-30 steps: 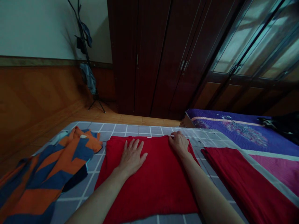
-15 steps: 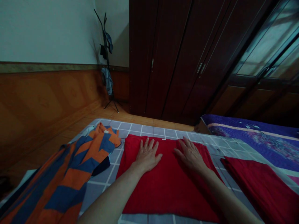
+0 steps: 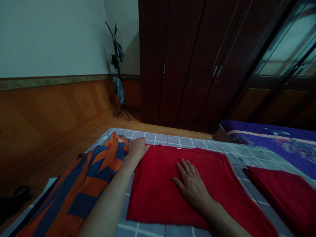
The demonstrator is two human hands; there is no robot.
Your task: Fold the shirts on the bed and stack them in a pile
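Red cloth: the flat, folded red fabric rectangle (image 3: 170, 184) lies spread on the bed in the lower centre of the frame, and both your hands are on it.
Bed cover: the grey sheet with a white grid pattern (image 3: 172, 140) runs under everything, from the middle of the frame down to the bottom edge.
Wardrobe: the tall dark brown wooden wardrobe with metal handles (image 3: 192, 59) fills the upper centre and upper right.
Wall panelling: the orange-brown wood panelling (image 3: 49, 112) covers the left side below a pale wall.
Striped cloth: the crumpled orange and dark blue patterned garment (image 3: 81, 184) sits at lower left, just beside the red cloth's left edge.
Purple quilt: the purple bedspread with a pale band (image 3: 271, 141) lies at the right edge, mid-height.
Second red piece: another dark red folded cloth (image 3: 283, 194) lies at lower right, apart from the one under your hands, with a strip of grid sheet between them.
Coat stand: the thin black stand with dark clothes hung on it (image 3: 119, 72) stands in the corner, upper left of centre.
Your left hand: your left hand (image 3: 137, 148) is curled over the far left corner of the red cloth, fingers bent down at the edge; you cannot tell whether it pinches the fabric.
Your right hand: your right hand (image 3: 191, 184) lies flat and spread, palm down, on the middle of the red cloth, gripping nothing.
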